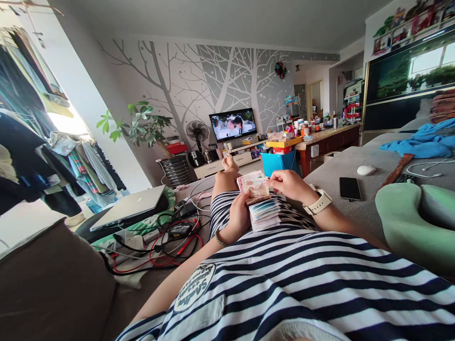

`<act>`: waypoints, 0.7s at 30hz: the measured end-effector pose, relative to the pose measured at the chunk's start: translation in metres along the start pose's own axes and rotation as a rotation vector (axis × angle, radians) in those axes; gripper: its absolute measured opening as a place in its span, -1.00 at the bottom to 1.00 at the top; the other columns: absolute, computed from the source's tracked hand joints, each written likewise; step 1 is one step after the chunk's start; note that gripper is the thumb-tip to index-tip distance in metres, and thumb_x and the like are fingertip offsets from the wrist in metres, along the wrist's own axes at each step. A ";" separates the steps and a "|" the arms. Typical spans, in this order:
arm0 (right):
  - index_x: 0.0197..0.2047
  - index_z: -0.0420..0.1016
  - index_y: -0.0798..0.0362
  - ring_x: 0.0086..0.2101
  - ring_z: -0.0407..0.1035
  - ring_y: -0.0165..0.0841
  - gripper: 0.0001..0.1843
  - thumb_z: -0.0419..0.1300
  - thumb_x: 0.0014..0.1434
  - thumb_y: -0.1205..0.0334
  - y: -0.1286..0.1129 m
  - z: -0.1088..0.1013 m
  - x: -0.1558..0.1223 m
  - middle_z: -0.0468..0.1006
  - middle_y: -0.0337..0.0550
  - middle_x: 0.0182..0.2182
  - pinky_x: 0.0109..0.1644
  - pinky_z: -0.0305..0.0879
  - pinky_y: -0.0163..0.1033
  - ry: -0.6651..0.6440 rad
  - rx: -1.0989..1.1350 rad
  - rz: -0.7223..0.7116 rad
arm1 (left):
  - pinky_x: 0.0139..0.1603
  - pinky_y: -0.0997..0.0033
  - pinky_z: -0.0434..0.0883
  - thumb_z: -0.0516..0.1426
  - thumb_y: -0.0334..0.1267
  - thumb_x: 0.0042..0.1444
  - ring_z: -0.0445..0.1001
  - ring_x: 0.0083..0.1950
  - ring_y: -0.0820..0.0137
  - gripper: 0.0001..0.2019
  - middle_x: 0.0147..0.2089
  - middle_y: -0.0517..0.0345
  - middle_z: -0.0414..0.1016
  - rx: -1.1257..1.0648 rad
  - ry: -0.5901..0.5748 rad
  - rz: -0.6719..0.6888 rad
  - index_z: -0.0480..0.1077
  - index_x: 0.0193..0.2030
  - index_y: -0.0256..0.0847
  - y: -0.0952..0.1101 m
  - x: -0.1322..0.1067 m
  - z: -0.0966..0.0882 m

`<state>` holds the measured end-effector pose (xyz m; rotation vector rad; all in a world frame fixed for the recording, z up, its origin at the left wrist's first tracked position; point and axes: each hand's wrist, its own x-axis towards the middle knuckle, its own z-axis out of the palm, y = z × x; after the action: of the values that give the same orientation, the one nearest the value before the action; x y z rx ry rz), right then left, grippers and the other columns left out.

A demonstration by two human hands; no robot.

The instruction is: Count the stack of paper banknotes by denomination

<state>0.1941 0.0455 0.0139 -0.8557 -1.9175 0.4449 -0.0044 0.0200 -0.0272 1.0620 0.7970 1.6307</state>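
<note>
A bundle of pinkish and brownish banknotes [256,191] is gripped by my left hand [238,218], the thumb lying over the near edge. At the bundle's right side, my right hand [289,184] pinches the edge of a banknote between thumb and fingers. Just below, a loose pile of banknotes [265,217], bluish-green on top and pale pink beneath, rests on my lap close to the left hand. Striped navy and white clothing covers my lap and body. A cream watch [318,201] is on my right wrist and a braided bracelet [219,239] on my left.
To the left lie a silver laptop [131,206] and tangled cables [170,241]. On the right are a black phone [350,188], a white mouse [366,170], a blue cloth [424,141] and a green neck pillow [405,218]. Beyond my feet stands a television [232,124].
</note>
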 end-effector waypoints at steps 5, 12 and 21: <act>-0.48 0.40 0.04 -0.46 0.27 -0.38 -0.60 0.27 0.32 0.00 -0.005 0.001 -0.001 0.48 -0.24 -0.54 -0.34 0.05 -0.25 0.030 -0.103 -0.033 | 0.04 0.15 0.57 0.27 -0.24 0.06 0.68 -0.14 0.14 -0.85 -0.22 0.00 0.71 -0.041 -0.049 -0.111 0.60 -0.24 -0.19 0.009 -0.005 0.006; -0.49 0.37 0.04 -0.47 0.23 -0.40 -0.61 0.27 0.33 0.09 -0.007 0.003 -0.001 0.44 -0.27 -0.56 -0.33 0.01 -0.25 0.038 -0.119 -0.031 | 0.06 0.07 0.60 0.31 -0.21 0.02 0.70 -0.05 0.05 -0.88 -0.19 -0.01 0.71 0.009 -0.076 -0.112 0.57 -0.29 -0.13 0.014 -0.007 0.006; -0.49 0.38 0.03 -0.48 0.22 -0.38 -0.61 0.27 0.34 0.07 -0.002 0.003 0.000 0.44 -0.26 -0.57 -0.33 0.02 -0.25 0.037 -0.095 -0.058 | 0.02 0.17 0.57 0.29 -0.21 -0.01 0.66 -0.14 0.16 -0.85 -0.23 0.00 0.69 0.013 -0.046 -0.095 0.57 -0.29 -0.19 0.016 -0.009 0.008</act>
<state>0.1910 0.0443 0.0135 -0.8611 -1.9370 0.3034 -0.0021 0.0070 -0.0125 1.0513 0.8165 1.5181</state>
